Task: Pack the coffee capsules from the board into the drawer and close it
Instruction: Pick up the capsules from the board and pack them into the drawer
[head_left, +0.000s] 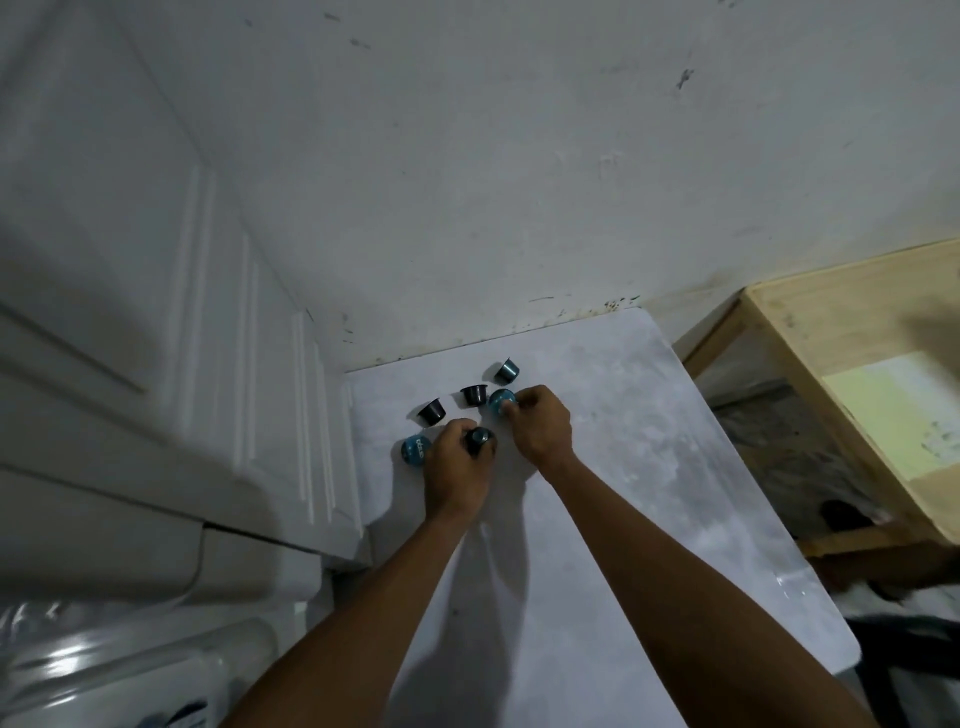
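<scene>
Lying on the pale board (597, 467), a blue-lidded capsule (415, 449) sits leftmost; the left hand (457, 467) pinches a dark capsule (479, 439) beside it. Two dark capsules (432, 412) stand behind. Rightward, the right hand (540, 428) grips a blue capsule (501, 400), with the wooden drawer (831, 364) at far right.

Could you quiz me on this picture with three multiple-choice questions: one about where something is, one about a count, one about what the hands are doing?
1. Where is the wooden drawer relative to the white board?
A. To its right
B. To its left
C. On top of it

2. How many coffee capsules are visible on the board?
A. Two
B. Six
C. Ten

3. What is the left hand doing?
A. Resting flat and empty
B. Gripping a dark capsule
C. Holding the drawer

Answers: 1 A, the drawer sits off the board's right edge. 2 B, six can be counted. 3 B, its fingers close around a capsule, while the right hand pinches a blue capsule.
</scene>
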